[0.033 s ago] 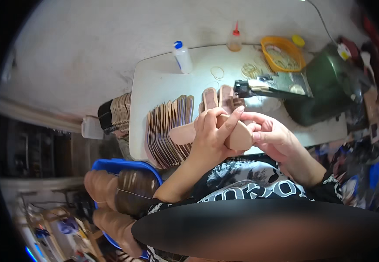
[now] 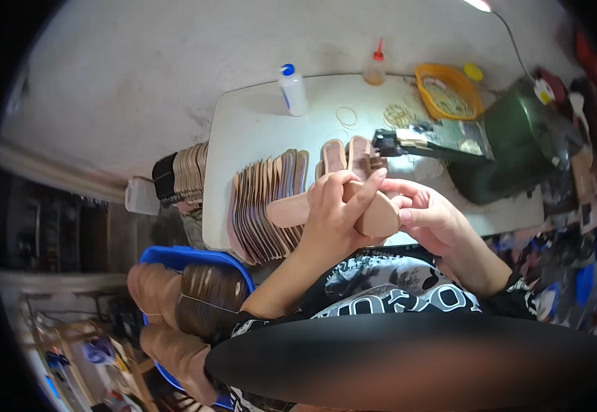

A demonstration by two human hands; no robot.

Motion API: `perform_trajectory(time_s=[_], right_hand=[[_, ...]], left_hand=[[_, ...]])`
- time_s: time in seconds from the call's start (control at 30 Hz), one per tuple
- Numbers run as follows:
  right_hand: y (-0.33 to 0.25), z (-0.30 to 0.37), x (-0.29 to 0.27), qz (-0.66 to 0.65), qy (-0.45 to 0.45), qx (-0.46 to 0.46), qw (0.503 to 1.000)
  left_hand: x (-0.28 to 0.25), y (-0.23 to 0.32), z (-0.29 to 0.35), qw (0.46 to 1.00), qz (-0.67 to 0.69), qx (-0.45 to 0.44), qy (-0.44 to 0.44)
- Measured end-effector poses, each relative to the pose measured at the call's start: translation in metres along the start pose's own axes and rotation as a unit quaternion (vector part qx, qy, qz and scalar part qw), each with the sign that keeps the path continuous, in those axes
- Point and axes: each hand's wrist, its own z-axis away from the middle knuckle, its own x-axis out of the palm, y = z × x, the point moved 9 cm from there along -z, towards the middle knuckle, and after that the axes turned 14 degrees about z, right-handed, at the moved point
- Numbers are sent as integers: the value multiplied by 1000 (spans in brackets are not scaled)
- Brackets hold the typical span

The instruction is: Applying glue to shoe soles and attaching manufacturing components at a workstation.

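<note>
I see the left hand (image 2: 333,213) and right hand (image 2: 429,216) both clamped on a flat tan leather-like shoe insole (image 2: 326,209) above the white surface (image 2: 257,130); judged light, thin and flexible, it is best gripped by its edges.

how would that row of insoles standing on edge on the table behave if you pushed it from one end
The row of insoles stands on edge with the pieces leaning on each other, so a push would probably fan them over like dominoes. They look thin and flat, so likely light and a bit bendy. The white table looks smooth, so the row may slide.
</note>
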Motion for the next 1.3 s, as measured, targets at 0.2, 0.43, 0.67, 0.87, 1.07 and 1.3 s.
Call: perform_trajectory(time_s=[0.2,0.43,0.67,0.87,1.07,1.3], right_hand=[[7,-26,47,34,-54,29,998],[-20,-50,100,301,-115,27,946],[-22,-81,142,372,-133,99,914],[-14,-105,159,431,-138,124,883],[-23,-146,166,612,-248,69,748],[-42,-328,-31,872,90,110,468]], left_hand=[[-35,-14,27,997,36,-9,70],[-92,-26,59,980,-66,-25,189],[-121,-32,70,965,-80,-58,242],[-154,-35,91,950,-130,-84,272],[-197,-49,124,937,-10,-158,310],[-239,-43,198,809,246,-54,531]])
